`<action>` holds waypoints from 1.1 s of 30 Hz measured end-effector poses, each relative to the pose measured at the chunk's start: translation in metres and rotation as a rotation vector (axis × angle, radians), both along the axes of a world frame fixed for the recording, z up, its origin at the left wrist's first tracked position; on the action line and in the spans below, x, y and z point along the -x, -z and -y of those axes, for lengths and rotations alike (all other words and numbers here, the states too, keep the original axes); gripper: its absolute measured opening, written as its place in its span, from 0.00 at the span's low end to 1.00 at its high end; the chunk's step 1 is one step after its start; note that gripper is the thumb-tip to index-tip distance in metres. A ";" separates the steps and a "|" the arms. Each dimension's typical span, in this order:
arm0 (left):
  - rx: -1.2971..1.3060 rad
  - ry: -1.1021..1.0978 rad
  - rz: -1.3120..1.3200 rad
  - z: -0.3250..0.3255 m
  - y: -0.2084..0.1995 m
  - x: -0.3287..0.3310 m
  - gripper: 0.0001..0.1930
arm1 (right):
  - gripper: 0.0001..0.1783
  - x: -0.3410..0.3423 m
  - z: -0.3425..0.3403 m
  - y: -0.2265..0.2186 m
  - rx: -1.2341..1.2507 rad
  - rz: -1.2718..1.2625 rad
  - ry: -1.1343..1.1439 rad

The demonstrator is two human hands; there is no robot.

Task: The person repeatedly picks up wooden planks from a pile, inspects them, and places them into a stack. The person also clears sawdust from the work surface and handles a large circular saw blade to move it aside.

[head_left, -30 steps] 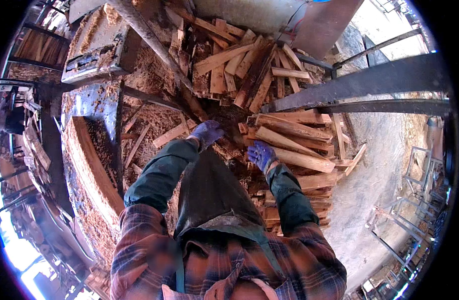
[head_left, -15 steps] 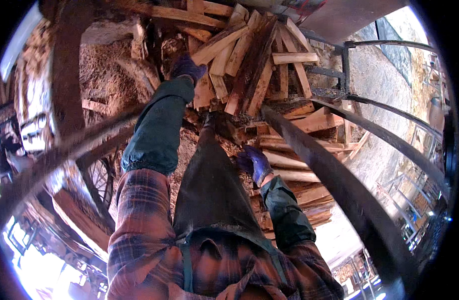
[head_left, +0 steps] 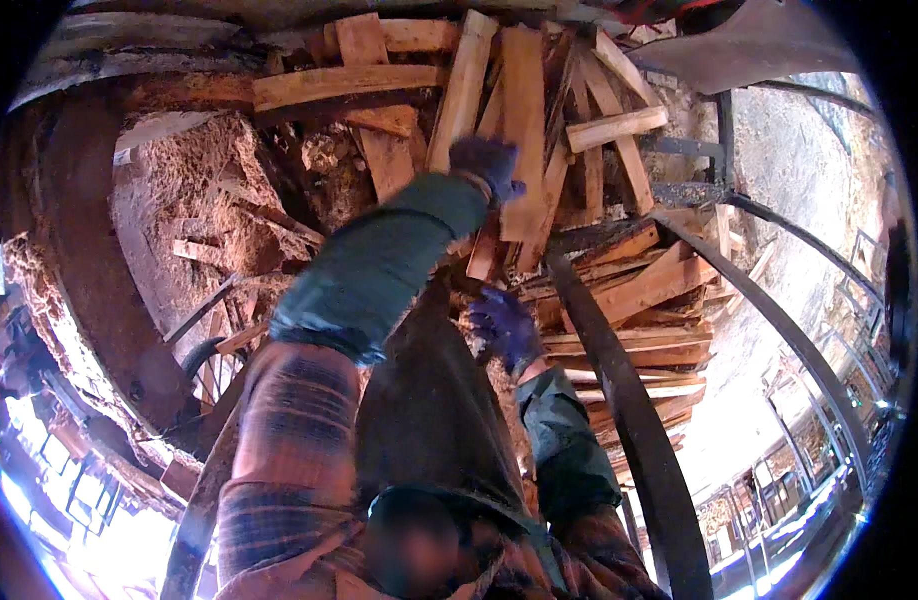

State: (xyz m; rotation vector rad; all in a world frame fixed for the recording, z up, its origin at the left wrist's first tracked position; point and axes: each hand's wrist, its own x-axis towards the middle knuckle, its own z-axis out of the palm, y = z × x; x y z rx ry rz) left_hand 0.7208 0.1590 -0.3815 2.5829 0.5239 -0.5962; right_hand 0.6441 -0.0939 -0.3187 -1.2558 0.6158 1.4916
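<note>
My left hand (head_left: pixel 487 168), in a dark purple glove, reaches over the heap of split wood ahead. It lies against the left edge of a flat, light-coloured plank (head_left: pixel 522 110); its fingers are blurred, so a grip does not show. Just left of that plank a long split stick (head_left: pixel 464 85) slants away. My right hand (head_left: pixel 505 328), in the same kind of glove, hovers lower down near the stacked slats with its fingers apart and nothing visible in them. Both forearms wear green sleeve covers, and a dark apron (head_left: pixel 424 400) hangs between them.
Dark metal bars (head_left: pixel 629 420) run past my right forearm, with more railing (head_left: pixel 779 285) farther right. Stacked slats (head_left: pixel 639 345) lie beyond my right hand. Sawdust and scraps (head_left: pixel 189 215) cover the ground at left, beside a thick brown beam (head_left: pixel 74 220).
My left hand has moved right, from the heap's left side onto the light planks. My right hand stays near the slats, fingers still apart. The whole view has shifted.
</note>
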 end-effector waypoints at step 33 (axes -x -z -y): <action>-0.503 0.164 0.169 -0.300 0.103 -0.031 0.42 | 0.64 -0.151 -0.199 0.109 0.282 1.273 -0.693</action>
